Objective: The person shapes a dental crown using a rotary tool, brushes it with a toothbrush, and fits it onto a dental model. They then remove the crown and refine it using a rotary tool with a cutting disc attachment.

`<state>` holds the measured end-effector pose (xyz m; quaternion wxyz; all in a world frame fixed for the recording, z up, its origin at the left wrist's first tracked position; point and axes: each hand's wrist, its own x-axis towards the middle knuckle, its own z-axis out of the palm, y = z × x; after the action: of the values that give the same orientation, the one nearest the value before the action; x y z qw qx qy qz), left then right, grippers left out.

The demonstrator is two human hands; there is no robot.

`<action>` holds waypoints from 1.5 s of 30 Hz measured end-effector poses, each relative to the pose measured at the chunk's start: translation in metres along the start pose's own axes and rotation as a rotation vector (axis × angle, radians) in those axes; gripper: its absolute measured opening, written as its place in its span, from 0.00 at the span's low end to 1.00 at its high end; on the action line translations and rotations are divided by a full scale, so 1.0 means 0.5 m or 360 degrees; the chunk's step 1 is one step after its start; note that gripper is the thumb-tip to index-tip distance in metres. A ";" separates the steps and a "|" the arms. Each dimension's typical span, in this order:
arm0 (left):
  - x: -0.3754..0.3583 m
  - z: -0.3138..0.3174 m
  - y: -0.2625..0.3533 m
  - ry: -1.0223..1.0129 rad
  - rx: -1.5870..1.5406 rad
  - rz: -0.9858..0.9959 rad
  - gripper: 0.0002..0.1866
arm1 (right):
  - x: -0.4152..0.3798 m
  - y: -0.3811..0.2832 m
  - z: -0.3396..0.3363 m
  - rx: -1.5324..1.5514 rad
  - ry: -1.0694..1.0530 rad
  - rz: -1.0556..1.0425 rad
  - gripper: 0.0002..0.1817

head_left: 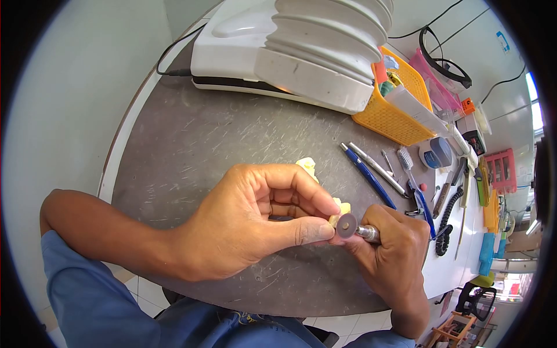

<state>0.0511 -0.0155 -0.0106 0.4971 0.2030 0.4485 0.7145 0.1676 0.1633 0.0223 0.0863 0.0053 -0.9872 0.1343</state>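
Between thumb and forefinger, my left hand (255, 223) pinches a small pale-yellow piece (343, 207) that looks like a dental cast. My right hand (394, 243) is closed around a metal rotary handpiece (368, 233). The round grey-purple grinding disc (347, 225) on its tip overlaps the yellow piece, right by my left thumb tip. Both hands are close together over the dark grey worktop (191, 151). Behind my left fingers lies another pale-yellow piece (307, 166), partly hidden.
A white machine with a ribbed hose (278, 58) stands at the back, beside a yellow basket (394, 110). To the right lie a blue pen (368, 177), a silver pen (377, 168), a toothbrush (415, 180) and a small jar (435, 153). A coiled black cord (445, 232) runs farther right.
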 end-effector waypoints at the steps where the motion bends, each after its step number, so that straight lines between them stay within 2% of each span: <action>1: 0.000 0.000 0.000 -0.0001 -0.0001 -0.0004 0.08 | 0.000 0.000 0.000 -0.0004 -0.0006 0.0006 0.25; 11: 0.001 0.001 0.000 0.0010 -0.0029 0.0013 0.08 | 0.000 0.006 0.003 0.0045 0.0074 0.0101 0.25; 13: 0.001 0.001 0.000 -0.0004 -0.0025 0.0031 0.08 | -0.002 0.005 0.012 0.0159 0.0179 0.0166 0.29; 20: -0.001 0.007 0.002 0.0011 0.0000 0.0056 0.08 | 0.001 0.005 0.010 0.0187 0.0221 0.0156 0.27; 22: -0.001 0.007 0.007 0.0023 -0.0066 -0.0004 0.08 | 0.000 0.009 0.002 0.0102 0.0110 0.0093 0.23; 26: 0.000 0.007 0.003 0.0033 -0.0042 0.0006 0.09 | 0.001 0.005 0.001 0.0080 0.0077 0.0115 0.23; 35: 0.000 0.005 0.007 0.0050 -0.0095 -0.0063 0.09 | -0.002 0.003 0.008 0.0208 0.0194 0.0146 0.26; 37: 0.001 0.005 0.005 0.0070 -0.0122 -0.0072 0.09 | -0.004 0.006 0.002 0.0109 0.0076 0.0088 0.27; 45: 0.002 0.002 0.001 0.0043 -0.0085 -0.0030 0.08 | -0.004 0.003 0.006 0.0046 0.0052 0.0041 0.28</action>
<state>0.0511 -0.0144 -0.0096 0.5030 0.1758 0.4378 0.7242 0.1692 0.1640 0.0188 0.1006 -0.0085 -0.9836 0.1496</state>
